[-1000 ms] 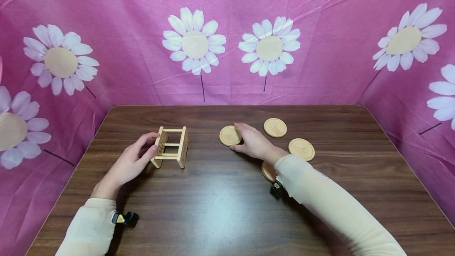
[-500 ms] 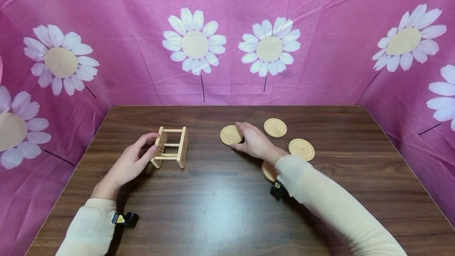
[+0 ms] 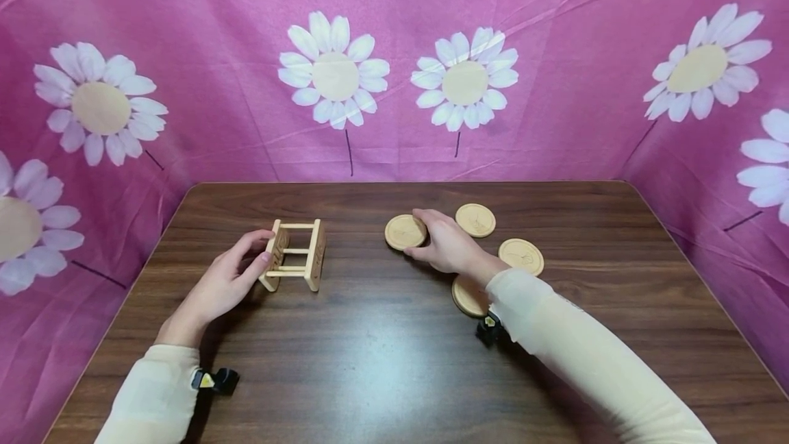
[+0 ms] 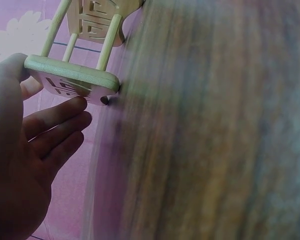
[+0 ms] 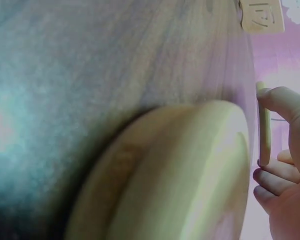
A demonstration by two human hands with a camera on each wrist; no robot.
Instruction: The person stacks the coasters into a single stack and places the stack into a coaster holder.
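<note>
The fingertips and thumb of my left hand (image 3: 223, 285) touch the outer left panel of a small light wooden coaster holder (image 3: 316, 259), which stands on the table. In the left wrist view, nearly straight fingers (image 4: 60, 120) lie against the carved panel (image 4: 72, 74). A round pale wooden coaster (image 3: 403, 232) is pinched by its right rim between the thumb and fingers of my right hand (image 3: 450, 245). The right wrist view shows this coaster (image 5: 264, 127) edge-on, thumb at one end and fingers at the other.
On the brown wood table (image 3: 357, 355), more coasters lie near the right arm: one at the back (image 3: 475, 220), another (image 3: 521, 256) to the right and one (image 3: 470, 295) partly under the wrist. A pink curtain (image 3: 394, 142) with daisies surrounds the table.
The right hand and the coaster it pinches have shifted slightly to the right. The left hand and the coaster holder keep their place.
</note>
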